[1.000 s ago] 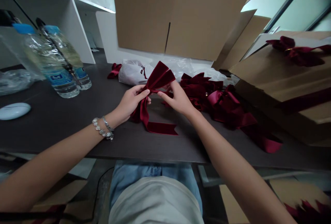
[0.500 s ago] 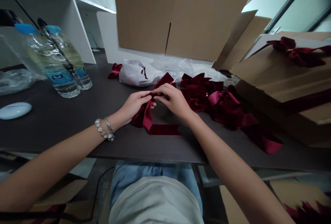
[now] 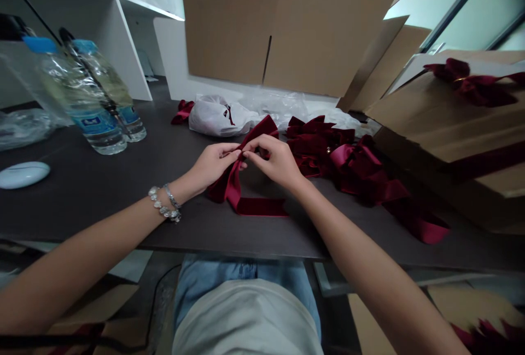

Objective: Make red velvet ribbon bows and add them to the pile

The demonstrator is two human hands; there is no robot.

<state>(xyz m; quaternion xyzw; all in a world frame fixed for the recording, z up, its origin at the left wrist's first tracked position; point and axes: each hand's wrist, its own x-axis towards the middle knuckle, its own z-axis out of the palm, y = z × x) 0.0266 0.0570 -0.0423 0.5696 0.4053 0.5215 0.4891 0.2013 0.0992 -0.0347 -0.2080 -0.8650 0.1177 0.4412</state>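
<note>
A dark red velvet ribbon bow (image 3: 233,188) lies on the dark table (image 3: 102,191) in front of me, its tail trailing toward the front edge. My left hand (image 3: 213,164) pinches the bow at its middle, fingers closed. My right hand (image 3: 275,161) meets it from the right and also pinches the bow's centre, with a loop of ribbon rising behind the fingers. A beaded bracelet (image 3: 164,204) sits on my left wrist.
A pile of finished red bows (image 3: 348,166) lies just right of my hands. Cardboard boxes (image 3: 451,125) with ribbon stand at the right, another box (image 3: 287,21) behind. Two water bottles (image 3: 94,98), a white bag (image 3: 219,115) and a white oval object (image 3: 22,174) sit at left.
The raised ribbon loop has come down from a second ago. My hands have drawn closer together at the bow's centre and barely moved in the last half second.
</note>
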